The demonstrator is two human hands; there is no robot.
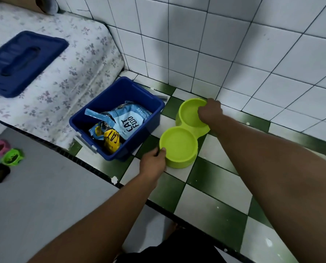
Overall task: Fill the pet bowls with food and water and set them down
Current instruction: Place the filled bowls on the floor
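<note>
Blue bin [118, 92] on the floor [211, 175], green double bowl [179, 147] just right of it, looking empty. Left hand [153, 162] grips the near rim, right hand [209, 112] the far rim. An uneven lift could knock it against the bin.

Head view, close, down onto floor [213, 204]

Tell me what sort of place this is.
Probably a room in a home where a cat is kept: a flowered mattress lies by the tiled wall, and on the checked floor a blue bin holding cat food bags stands beside the green double bowl that the left hand and right hand grip.
</note>
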